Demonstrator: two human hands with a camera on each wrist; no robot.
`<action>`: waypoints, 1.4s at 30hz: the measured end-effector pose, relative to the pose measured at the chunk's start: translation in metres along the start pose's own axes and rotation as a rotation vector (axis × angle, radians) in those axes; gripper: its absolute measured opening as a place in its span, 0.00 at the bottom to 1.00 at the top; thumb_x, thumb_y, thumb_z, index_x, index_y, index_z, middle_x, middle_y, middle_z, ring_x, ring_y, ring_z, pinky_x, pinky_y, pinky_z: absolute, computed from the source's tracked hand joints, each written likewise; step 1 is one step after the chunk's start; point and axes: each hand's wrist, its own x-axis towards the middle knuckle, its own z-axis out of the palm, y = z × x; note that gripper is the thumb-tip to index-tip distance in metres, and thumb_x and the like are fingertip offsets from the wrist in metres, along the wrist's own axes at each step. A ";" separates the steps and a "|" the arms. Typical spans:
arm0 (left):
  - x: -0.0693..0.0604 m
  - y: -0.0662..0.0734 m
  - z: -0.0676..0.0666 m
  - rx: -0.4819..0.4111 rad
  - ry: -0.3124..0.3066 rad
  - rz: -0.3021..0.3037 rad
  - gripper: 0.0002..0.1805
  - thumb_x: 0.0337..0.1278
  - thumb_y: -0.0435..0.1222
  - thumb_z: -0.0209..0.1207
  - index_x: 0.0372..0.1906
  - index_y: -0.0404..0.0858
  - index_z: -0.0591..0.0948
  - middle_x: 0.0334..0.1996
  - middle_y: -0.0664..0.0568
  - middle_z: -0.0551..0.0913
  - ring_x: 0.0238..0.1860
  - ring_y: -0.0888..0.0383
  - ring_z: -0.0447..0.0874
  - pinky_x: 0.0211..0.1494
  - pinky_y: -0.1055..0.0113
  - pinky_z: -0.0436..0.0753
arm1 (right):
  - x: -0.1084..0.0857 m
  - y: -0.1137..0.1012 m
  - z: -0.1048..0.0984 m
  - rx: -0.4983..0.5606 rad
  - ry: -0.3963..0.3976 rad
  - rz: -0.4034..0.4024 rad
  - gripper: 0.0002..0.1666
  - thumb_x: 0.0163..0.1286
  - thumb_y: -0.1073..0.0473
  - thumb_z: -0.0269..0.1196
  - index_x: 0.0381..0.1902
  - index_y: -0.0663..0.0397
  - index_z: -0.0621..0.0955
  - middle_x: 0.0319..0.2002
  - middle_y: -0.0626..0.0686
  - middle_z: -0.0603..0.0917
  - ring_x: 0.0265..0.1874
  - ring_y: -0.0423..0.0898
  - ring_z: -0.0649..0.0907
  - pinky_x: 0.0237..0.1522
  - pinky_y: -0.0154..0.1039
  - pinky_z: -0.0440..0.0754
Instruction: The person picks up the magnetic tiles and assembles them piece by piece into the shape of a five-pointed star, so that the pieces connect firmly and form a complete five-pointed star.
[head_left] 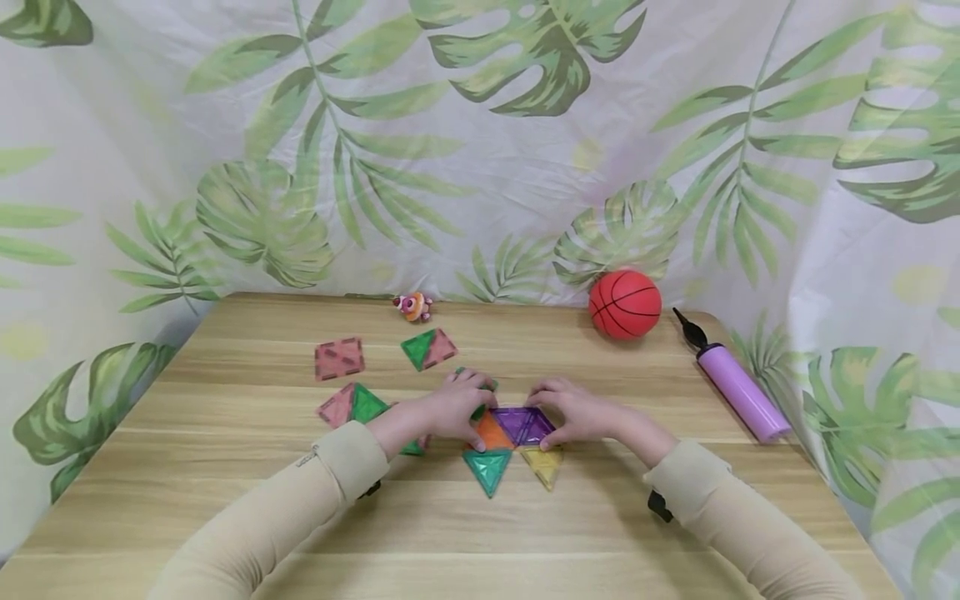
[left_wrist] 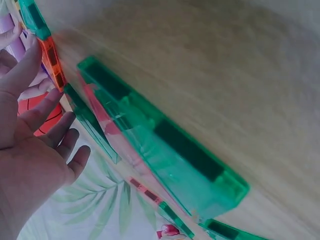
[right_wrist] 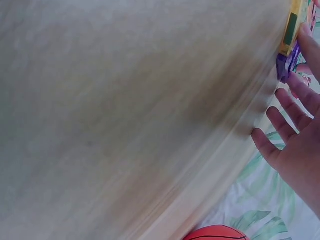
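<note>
Green tri. [head_left: 489,473] & yellow tri. [head_left: 543,469] sit nearest on the table [head_left: 480,550]. Just behind — L hand [head_left: 454,407], open & loose, touches the orange tile [head_left: 492,432]; R hand [head_left: 577,410], open w/ fingers spread, touches the purple tiles [head_left: 522,425]. Then pump [head_left: 744,393], pink tile [head_left: 339,358], red ball [head_left: 626,305], little toy [head_left: 413,307].

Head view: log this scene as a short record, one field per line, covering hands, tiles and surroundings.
left hand: left hand touches the orange tile
right hand: right hand touches the joined group at its purple tiles
near edge of group: teal tile and yellow tile, points toward the person
farther left: red square; green-and-red square
back of table: small toy figure; red ball with black lines
right side: purple pump with black nozzle, lying down
</note>
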 end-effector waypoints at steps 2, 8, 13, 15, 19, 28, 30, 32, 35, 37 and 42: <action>0.000 0.001 0.000 0.002 0.002 -0.003 0.34 0.37 0.51 0.72 0.53 0.43 0.78 0.64 0.47 0.68 0.66 0.47 0.58 0.67 0.45 0.57 | 0.001 0.000 0.000 0.016 0.009 -0.007 0.37 0.51 0.43 0.72 0.57 0.51 0.75 0.59 0.52 0.72 0.61 0.51 0.68 0.64 0.51 0.65; 0.000 0.005 0.001 -0.063 0.000 -0.009 0.33 0.38 0.47 0.74 0.54 0.43 0.75 0.54 0.52 0.76 0.57 0.53 0.67 0.63 0.54 0.64 | 0.000 -0.004 -0.001 0.067 0.045 -0.023 0.36 0.46 0.47 0.76 0.51 0.54 0.75 0.47 0.49 0.77 0.51 0.47 0.72 0.56 0.47 0.70; 0.001 0.003 0.001 -0.204 -0.029 -0.008 0.31 0.43 0.41 0.72 0.54 0.44 0.72 0.38 0.55 0.78 0.41 0.59 0.73 0.47 0.65 0.74 | 0.001 -0.001 0.000 0.179 0.051 -0.027 0.26 0.53 0.54 0.73 0.46 0.54 0.75 0.40 0.47 0.79 0.43 0.43 0.76 0.49 0.41 0.74; 0.001 0.003 0.001 -0.254 -0.029 0.010 0.28 0.46 0.38 0.71 0.53 0.43 0.72 0.34 0.55 0.77 0.35 0.60 0.73 0.41 0.68 0.74 | 0.002 0.001 0.001 0.245 0.042 -0.031 0.19 0.58 0.58 0.69 0.44 0.54 0.75 0.38 0.47 0.80 0.39 0.41 0.77 0.44 0.38 0.77; 0.000 0.002 0.002 -0.294 0.001 0.061 0.21 0.52 0.33 0.66 0.51 0.41 0.73 0.31 0.52 0.78 0.31 0.61 0.73 0.38 0.69 0.74 | 0.003 0.004 0.002 0.316 0.023 -0.023 0.11 0.65 0.62 0.62 0.45 0.54 0.76 0.36 0.47 0.82 0.36 0.39 0.78 0.39 0.34 0.78; 0.003 0.002 0.001 -0.327 0.035 0.072 0.16 0.57 0.29 0.60 0.50 0.42 0.73 0.29 0.56 0.78 0.31 0.62 0.73 0.39 0.68 0.75 | 0.009 -0.002 -0.003 0.383 -0.010 -0.025 0.11 0.69 0.61 0.58 0.49 0.54 0.78 0.40 0.47 0.83 0.41 0.40 0.80 0.45 0.36 0.78; 0.004 0.004 0.000 -0.341 0.038 0.064 0.16 0.57 0.29 0.60 0.50 0.41 0.73 0.30 0.55 0.79 0.32 0.62 0.75 0.40 0.68 0.76 | 0.010 -0.005 -0.005 0.400 -0.019 -0.032 0.11 0.69 0.60 0.59 0.48 0.54 0.79 0.38 0.47 0.83 0.40 0.40 0.80 0.44 0.35 0.78; 0.004 0.006 -0.001 -0.361 0.037 0.053 0.16 0.57 0.28 0.60 0.50 0.39 0.73 0.30 0.54 0.80 0.33 0.62 0.76 0.41 0.67 0.76 | 0.012 -0.007 -0.006 0.409 -0.027 -0.040 0.11 0.68 0.60 0.60 0.47 0.56 0.79 0.37 0.47 0.83 0.38 0.39 0.80 0.43 0.34 0.78; 0.004 0.009 -0.003 -0.395 0.035 0.029 0.15 0.58 0.28 0.59 0.50 0.39 0.73 0.31 0.53 0.80 0.33 0.62 0.76 0.41 0.67 0.77 | 0.012 -0.008 -0.007 0.404 -0.025 -0.052 0.11 0.67 0.62 0.60 0.46 0.57 0.80 0.34 0.47 0.83 0.35 0.37 0.79 0.39 0.33 0.78; 0.005 0.010 -0.004 -0.438 0.039 0.017 0.15 0.59 0.28 0.58 0.51 0.38 0.72 0.31 0.53 0.81 0.33 0.61 0.77 0.41 0.67 0.77 | 0.011 -0.007 -0.007 0.418 -0.023 -0.059 0.11 0.66 0.63 0.60 0.46 0.58 0.79 0.33 0.48 0.83 0.34 0.37 0.78 0.37 0.32 0.77; 0.008 0.011 -0.006 -0.526 0.067 -0.008 0.15 0.62 0.28 0.55 0.53 0.37 0.70 0.33 0.52 0.84 0.35 0.61 0.80 0.41 0.67 0.78 | 0.006 -0.003 -0.008 0.573 -0.039 -0.061 0.15 0.66 0.67 0.58 0.50 0.62 0.74 0.35 0.54 0.83 0.35 0.39 0.79 0.37 0.32 0.76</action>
